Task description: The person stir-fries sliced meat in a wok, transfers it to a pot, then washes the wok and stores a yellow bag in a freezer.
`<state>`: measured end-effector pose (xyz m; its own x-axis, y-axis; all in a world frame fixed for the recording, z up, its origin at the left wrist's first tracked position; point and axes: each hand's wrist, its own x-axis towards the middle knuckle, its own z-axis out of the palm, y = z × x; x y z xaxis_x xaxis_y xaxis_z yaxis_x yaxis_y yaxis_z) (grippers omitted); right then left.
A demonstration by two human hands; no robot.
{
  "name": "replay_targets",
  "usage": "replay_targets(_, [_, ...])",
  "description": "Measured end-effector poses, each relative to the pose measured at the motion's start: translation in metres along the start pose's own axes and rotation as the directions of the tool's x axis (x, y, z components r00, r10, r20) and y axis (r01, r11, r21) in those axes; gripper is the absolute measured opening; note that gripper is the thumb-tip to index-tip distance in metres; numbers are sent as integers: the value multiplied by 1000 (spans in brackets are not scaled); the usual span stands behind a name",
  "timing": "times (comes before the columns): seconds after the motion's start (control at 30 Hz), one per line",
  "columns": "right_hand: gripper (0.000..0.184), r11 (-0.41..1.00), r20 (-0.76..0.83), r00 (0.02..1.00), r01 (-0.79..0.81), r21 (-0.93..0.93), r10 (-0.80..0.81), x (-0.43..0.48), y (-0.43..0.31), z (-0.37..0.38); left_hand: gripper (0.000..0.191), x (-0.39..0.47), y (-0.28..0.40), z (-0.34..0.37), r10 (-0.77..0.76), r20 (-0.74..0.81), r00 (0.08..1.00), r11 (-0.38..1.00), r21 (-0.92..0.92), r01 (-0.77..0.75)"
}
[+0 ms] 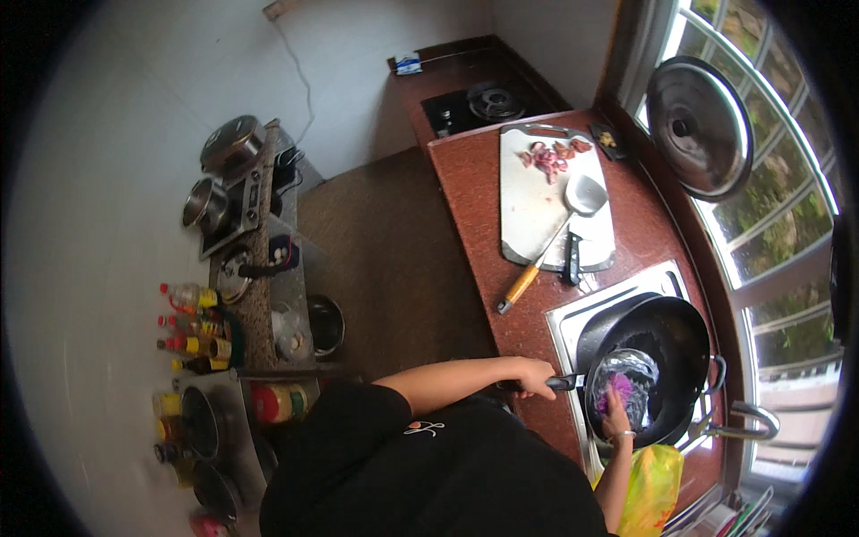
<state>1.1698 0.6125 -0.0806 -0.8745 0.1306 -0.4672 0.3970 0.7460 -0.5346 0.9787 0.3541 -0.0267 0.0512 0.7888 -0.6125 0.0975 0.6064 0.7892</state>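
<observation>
A large black wok (678, 335) rests tilted over the steel sink (560, 322) in the red stone counter. My left hand (535, 378) is closed around its long handle (562, 382). Inside the wok, my right hand (614, 413) presses a purple mesh scrubber (619, 389) against the wall nearest me. Water (637, 364) lies pooled around the scrubber and catches the light. A curved steel faucet (755, 417) stands beside the wok's far side. Below my right wrist hangs a yellow-green plastic bag (654, 486).
A white cutting board (530, 225) carries chopped reddish pieces (551, 160), a wooden-handled wok turner (550, 245) and a black-handled knife (572, 258). A gas hob (496, 101) is farther back. A metal lid (701, 127) leans by the window. Bottles (194, 327) and pots (231, 148) line the left side.
</observation>
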Motion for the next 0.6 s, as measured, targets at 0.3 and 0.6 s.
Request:
replay_targets(0.3, [83,938,-450,849,342,66,-277,80,-71,-25,35,-8,13,-7,-10,-9,1000,998,60,11])
replay_targets(0.6, [76,893,-822,526,-447,-47,220,137,-9,-87,33,-20,28,-12,-101,-123,987,984,131,117])
